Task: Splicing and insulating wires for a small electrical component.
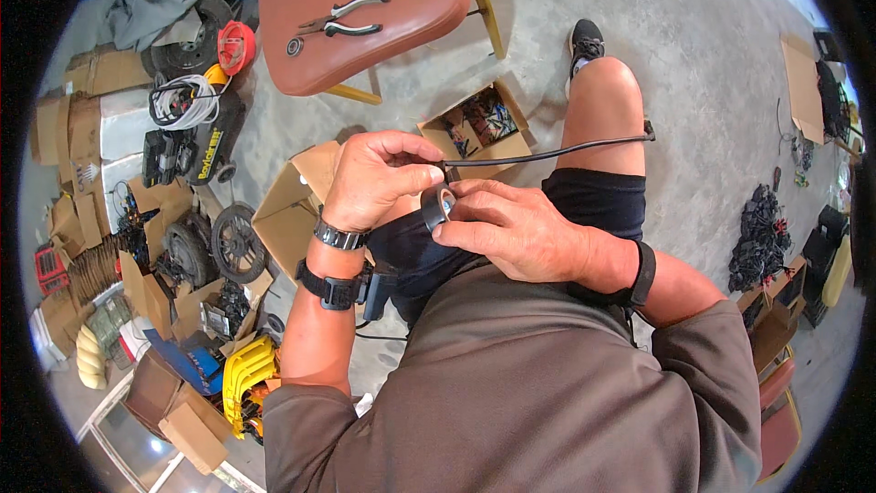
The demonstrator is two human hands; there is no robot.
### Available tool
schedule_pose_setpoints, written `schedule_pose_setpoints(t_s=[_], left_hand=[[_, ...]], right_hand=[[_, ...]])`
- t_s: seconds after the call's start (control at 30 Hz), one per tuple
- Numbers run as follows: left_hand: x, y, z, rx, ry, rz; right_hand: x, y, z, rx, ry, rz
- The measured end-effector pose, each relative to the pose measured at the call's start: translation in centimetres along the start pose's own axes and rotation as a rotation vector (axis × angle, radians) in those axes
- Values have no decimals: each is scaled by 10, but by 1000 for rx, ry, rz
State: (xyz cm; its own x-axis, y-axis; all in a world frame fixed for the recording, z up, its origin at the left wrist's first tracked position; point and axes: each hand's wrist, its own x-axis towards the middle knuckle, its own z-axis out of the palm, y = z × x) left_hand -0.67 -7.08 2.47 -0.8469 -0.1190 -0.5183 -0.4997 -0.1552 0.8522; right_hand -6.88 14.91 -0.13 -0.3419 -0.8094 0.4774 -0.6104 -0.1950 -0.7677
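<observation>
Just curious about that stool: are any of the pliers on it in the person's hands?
No, the pliers lie untouched on the stool; both hands hold a tape roll.

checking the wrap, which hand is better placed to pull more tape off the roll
Right, probably. The right hand already grips the black tape roll, while the left hand pinches the black cable at the wrap point.

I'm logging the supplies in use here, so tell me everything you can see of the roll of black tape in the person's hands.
The roll of black tape is a small ring of glossy black, plastic-looking tape with a pale inner core that shows through its hole. It stands on edge, its open face toward the camera, above the person's lap. The right hand holds it from the right, fingertips on its rim, and the left hand pinches just above it, where a thin black cable runs off to the right. Most of its far side is hidden.
</observation>
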Motion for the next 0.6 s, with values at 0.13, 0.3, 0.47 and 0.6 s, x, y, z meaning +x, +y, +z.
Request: schedule_pose_setpoints(t_s=[0.13,0.3,0.47,0.6], left_hand=[[0,1,0,3,-8,2],[-3,0,3,115,30,78],[1,4,10,95,80,106],[-1,13,14,363,155,96]], right_hand=[[-4,2,2,32,-40,44],[-2,4,-2,119,-27,41],[-5,9,-6,254,5,96],[1,3,-22,355,-126,199]])
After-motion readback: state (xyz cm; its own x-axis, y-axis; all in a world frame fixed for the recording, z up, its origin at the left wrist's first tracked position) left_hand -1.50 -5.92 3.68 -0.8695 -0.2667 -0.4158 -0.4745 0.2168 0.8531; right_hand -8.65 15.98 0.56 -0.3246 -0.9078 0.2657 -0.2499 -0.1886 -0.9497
